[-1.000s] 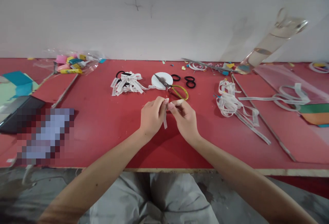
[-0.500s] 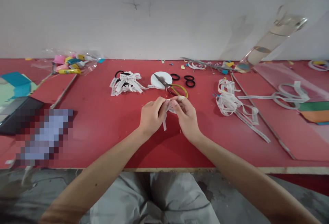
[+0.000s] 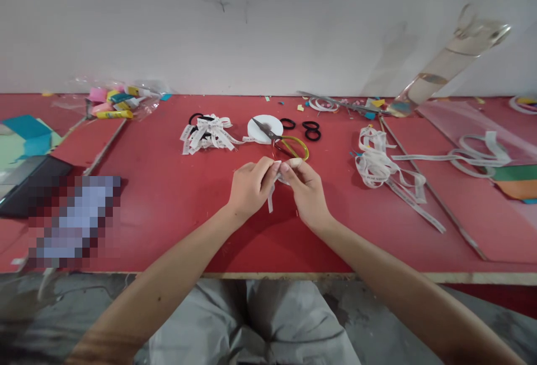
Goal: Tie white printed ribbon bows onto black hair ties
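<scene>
My left hand (image 3: 252,189) and my right hand (image 3: 308,189) meet over the middle of the red table, thumbs and fingertips pinched together. Between them is a white ribbon (image 3: 271,200), one end hanging below my left fingers. Much of it is hidden by the hands. Just beyond lie scissors (image 3: 289,144) with yellow handles, blades resting on a white ribbon roll (image 3: 264,124). A strip of printed ribbon runs from the roll to a pile of ribbon bows (image 3: 212,133) on the left. Several black hair ties (image 3: 311,130) lie right of the roll.
Loose printed ribbon (image 3: 373,164) is heaped on the right. A clear water bottle (image 3: 444,69) leans on the wall. At left lie a blurred-out phone (image 3: 78,217), a black case (image 3: 36,186) and a plastic bag of coloured items (image 3: 117,99). Paper scraps line the back edge.
My hands stay pinched together on the ribbon, with only a slight shift of the fingers. The whole view has moved a little.
</scene>
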### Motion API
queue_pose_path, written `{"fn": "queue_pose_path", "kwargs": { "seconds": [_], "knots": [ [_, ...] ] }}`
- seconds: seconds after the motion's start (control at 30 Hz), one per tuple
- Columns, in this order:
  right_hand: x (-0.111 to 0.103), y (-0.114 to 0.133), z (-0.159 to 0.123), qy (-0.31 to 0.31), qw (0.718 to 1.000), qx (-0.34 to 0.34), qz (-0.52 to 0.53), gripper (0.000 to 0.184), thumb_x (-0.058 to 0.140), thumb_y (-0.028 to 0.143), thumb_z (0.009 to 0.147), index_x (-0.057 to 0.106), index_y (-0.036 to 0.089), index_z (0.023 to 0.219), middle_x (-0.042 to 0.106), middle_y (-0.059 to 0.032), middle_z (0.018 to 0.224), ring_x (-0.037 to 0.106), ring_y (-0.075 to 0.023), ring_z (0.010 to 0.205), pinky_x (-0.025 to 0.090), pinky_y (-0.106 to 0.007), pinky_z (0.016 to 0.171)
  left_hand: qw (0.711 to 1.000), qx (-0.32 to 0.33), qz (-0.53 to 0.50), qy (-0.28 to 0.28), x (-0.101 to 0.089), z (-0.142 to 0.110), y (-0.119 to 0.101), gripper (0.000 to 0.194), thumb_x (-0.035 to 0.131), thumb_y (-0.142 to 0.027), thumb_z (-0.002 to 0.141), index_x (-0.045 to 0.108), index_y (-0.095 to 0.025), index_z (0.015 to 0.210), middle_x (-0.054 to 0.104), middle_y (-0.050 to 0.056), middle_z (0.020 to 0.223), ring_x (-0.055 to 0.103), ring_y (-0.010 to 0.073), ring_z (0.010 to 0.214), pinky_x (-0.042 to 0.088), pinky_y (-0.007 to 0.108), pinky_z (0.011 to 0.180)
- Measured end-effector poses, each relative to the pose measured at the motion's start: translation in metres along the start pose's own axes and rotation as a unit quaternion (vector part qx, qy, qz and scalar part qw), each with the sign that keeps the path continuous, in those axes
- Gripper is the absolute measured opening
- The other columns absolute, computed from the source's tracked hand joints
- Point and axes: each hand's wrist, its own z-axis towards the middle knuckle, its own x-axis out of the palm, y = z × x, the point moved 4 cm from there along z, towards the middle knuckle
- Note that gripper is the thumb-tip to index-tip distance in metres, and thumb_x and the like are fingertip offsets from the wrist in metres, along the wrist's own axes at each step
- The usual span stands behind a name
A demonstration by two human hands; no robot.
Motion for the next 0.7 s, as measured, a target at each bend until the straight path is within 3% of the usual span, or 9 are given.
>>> {"fn": "queue_pose_path", "kwargs": {
  "seconds": [0.2,0.33,0.57,0.7],
  "knots": [
    [-0.004,0.008,0.003,-0.004,0.999,-0.017,-0.032,0.019,0.066,0.042,0.086,0.064,0.023,0.090,0.065,0.0009,0.085,0.062,-0.0122,0.078,0.055,-0.025,0.072,0.997,-0.053,-0.053,0.014,0.002,0.000,0.005,0.034,0.038,-0.042,0.100,0.050,-0.020,0.078,0.052,-0.003,0.062,0.047,0.0090,0.056,0.033,0.022,0.056],
    [-0.006,0.011,0.003,-0.002,0.999,-0.007,-0.040,0.023,0.069,0.044,0.082,0.064,0.022,0.086,0.065,0.0007,0.083,0.061,-0.0126,0.076,0.054,-0.026,0.070,0.995,-0.064,-0.074,0.018,0.002,0.000,0.005,0.034,0.038,-0.043,0.100,0.051,-0.020,0.079,0.052,-0.003,0.062,0.047,0.0089,0.057,0.034,0.022,0.057],
    [-0.006,-0.001,0.003,-0.003,1.000,0.016,0.006,0.022,0.064,0.043,0.088,0.062,0.022,0.082,0.060,0.0031,0.077,0.057,-0.0094,0.072,0.050,-0.023,0.070,0.998,-0.007,-0.050,0.030,0.000,0.002,0.000,0.032,0.039,-0.039,0.100,0.048,-0.020,0.076,0.047,-0.004,0.058,0.044,0.0082,0.054,0.031,0.022,0.055],
    [-0.006,0.003,0.004,-0.004,1.000,0.015,-0.002,0.020,0.067,0.042,0.086,0.064,0.022,0.085,0.062,0.0022,0.079,0.058,-0.0097,0.073,0.049,-0.022,0.069,0.998,-0.009,-0.056,0.016,-0.001,0.001,0.003,0.031,0.041,-0.039,0.100,0.049,-0.019,0.077,0.048,-0.005,0.059,0.044,0.0074,0.053,0.031,0.021,0.054]
  ]
}}
